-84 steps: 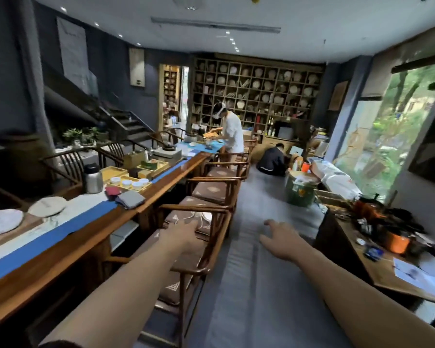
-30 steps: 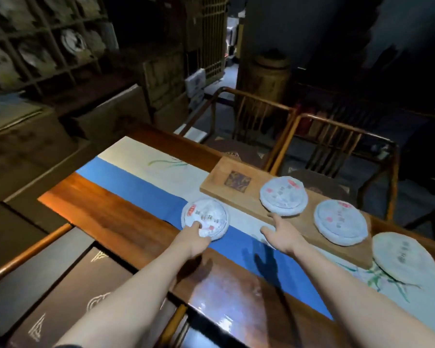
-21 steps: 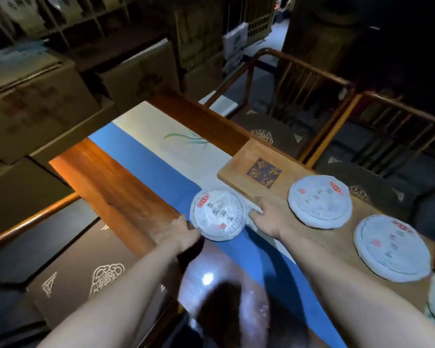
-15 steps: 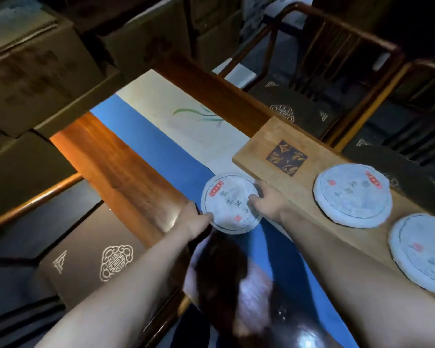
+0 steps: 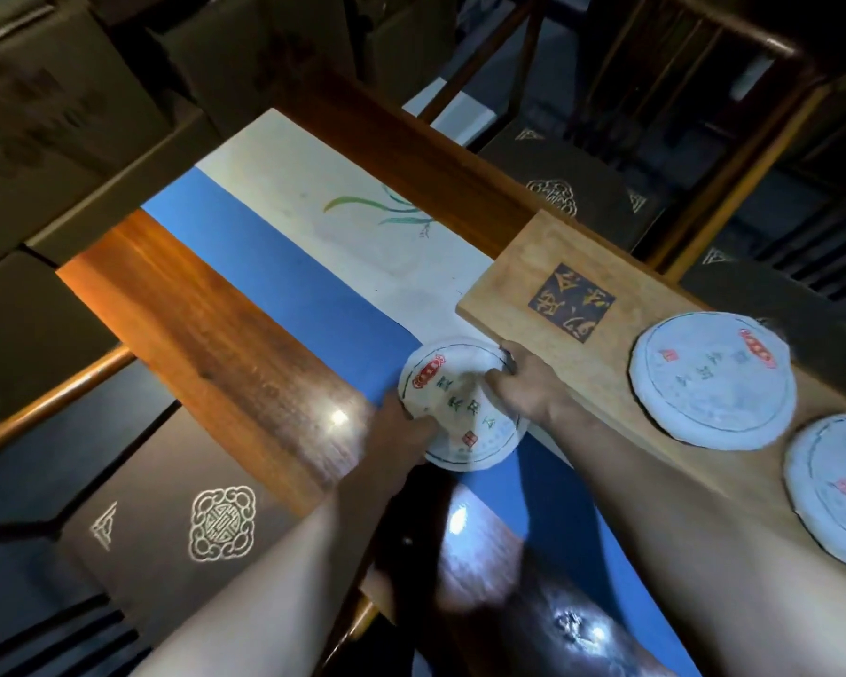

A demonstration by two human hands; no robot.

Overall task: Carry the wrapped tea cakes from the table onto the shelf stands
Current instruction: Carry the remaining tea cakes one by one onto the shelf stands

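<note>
The hands have one wrapped tea cake (image 5: pixel 462 405) pinched between them: the left hand (image 5: pixel 401 427) curls on its rim at about seven o'clock, and the right hand (image 5: pixel 518 383) grips the edge at about two o'clock with the thumb laid over the top face. The cake sits low on the blue runner (image 5: pixel 284 290) of the worktop (image 5: pixel 206 334), just beside the near corner of the wooden board (image 5: pixel 533 290); whether it has lifted clear I cannot tell. Two more cakes lie on that board, one at three o'clock (image 5: pixel 711 381) and another at four o'clock (image 5: pixel 831 486). Judging by its look, the disc is stiff, dense and fairly heavy, with thin paper that could tear or slide, so opposite edges with fingers under the rim seem safest.
</note>
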